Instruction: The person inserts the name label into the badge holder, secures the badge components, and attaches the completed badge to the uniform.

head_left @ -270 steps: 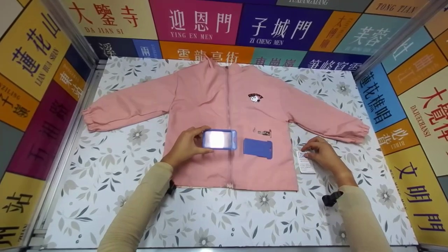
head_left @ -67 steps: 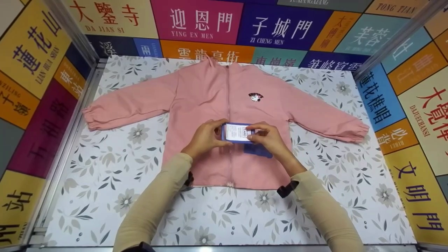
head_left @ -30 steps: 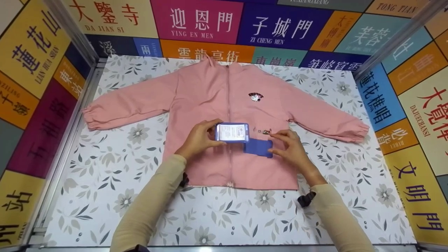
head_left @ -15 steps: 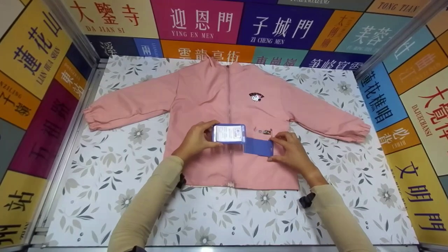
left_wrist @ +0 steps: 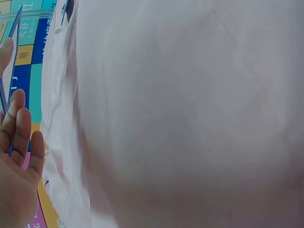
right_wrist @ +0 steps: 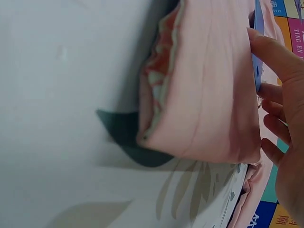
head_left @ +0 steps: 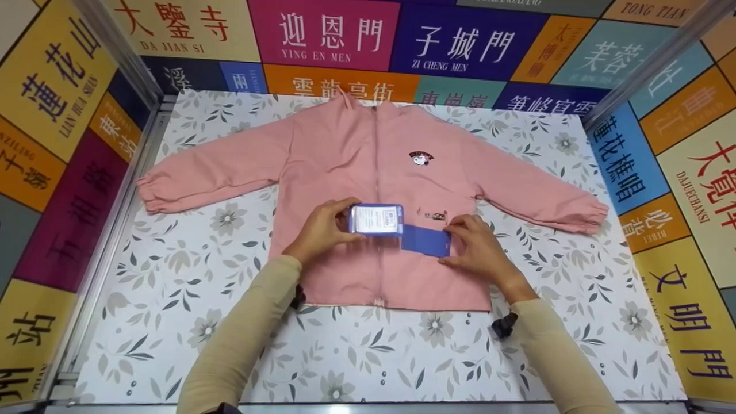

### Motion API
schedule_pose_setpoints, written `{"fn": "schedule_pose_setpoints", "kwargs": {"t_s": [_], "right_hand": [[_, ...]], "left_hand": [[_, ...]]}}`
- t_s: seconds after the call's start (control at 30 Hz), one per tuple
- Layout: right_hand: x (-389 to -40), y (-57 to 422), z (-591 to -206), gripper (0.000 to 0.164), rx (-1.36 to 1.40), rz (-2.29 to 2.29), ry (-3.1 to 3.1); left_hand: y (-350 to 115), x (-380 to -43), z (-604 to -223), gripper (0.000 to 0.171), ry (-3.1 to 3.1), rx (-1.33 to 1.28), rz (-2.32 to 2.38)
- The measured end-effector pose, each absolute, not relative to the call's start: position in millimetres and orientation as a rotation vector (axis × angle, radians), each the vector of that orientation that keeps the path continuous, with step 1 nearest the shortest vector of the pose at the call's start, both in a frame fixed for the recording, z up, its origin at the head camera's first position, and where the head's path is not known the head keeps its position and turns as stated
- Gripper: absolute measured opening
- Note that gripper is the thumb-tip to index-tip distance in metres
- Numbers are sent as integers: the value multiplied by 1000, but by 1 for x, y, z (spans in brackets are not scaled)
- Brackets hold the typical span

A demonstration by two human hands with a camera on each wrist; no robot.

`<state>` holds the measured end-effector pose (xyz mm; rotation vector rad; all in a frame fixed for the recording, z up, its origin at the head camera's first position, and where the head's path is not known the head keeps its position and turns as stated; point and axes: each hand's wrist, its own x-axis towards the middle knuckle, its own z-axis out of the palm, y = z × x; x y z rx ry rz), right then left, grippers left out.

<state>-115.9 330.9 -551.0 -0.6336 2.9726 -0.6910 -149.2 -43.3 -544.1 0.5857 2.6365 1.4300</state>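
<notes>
My left hand [head_left: 322,227] grips the left end of a blue-framed badge holder [head_left: 376,219], with a white printed card lying in it, over the zip of a pink jacket [head_left: 333,155]. Edge-on in the left wrist view, the badge holder [left_wrist: 16,47] stands between thumb and fingers. My right hand [head_left: 480,247] pinches the right edge of a flat blue cover [head_left: 424,240], just right of the holder and above the jacket. The right wrist view has the same cover [right_wrist: 258,47] at the fingertips of the right hand [right_wrist: 285,80]. Behind it lies a small metal clip [head_left: 438,217].
The jacket lies spread out, sleeves to both sides, on a table [head_left: 368,356] with a flowered white cover. Panels with coloured lettering [head_left: 333,34] stand behind and at both sides, with metal posts [head_left: 123,49] at the corners.
The right hand has picked up the white card from the table's right, set it into the holder, and moved over to take hold of the blue cover. The left hand has shifted slightly right.
</notes>
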Motion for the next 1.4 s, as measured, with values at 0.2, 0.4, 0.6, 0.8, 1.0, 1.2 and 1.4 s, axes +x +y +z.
{"fn": "schedule_pose_setpoints", "kwargs": {"t_s": [0.2,0.4,0.6,0.8,1.0,1.2,1.4], "right_hand": [[-120,332,-537,78,-703,-779,3019],[-122,335,-525,72,-712,-854,3040],[-127,330,-516,71,-796,-929,3049],[-135,317,-506,73,-926,-884,3063],[-140,308,-501,72,-956,-783,3040],[-141,308,-497,72,-927,-734,3017],[-143,308,-494,71,-934,-691,3009]], "left_hand": [[-47,-152,-538,71,2664,586,1398],[-50,-154,-539,71,2689,622,1388],[-49,-152,-539,72,2684,627,1392],[-45,-152,-537,72,2679,660,1398],[-44,-151,-537,70,2671,655,1406],[-45,-150,-538,71,2655,647,1428],[-46,-151,-538,72,2687,678,1425]]}}
